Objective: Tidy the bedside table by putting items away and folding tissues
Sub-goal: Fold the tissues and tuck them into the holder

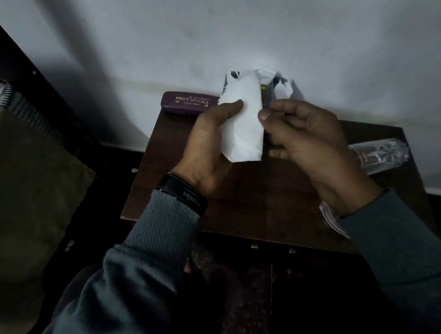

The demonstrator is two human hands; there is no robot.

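Tissue (pixel 242 127), one, folded, pinched in left hand (pixel 209 146); right hand (pixel 308 142) loosely curled, holding nothing.

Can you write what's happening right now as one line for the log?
step: folding tissue | left hand: holds tissue | right hand: fingers at tissue edge | glasses case: on table

Head-worn view, down over table (pixel 258 203)
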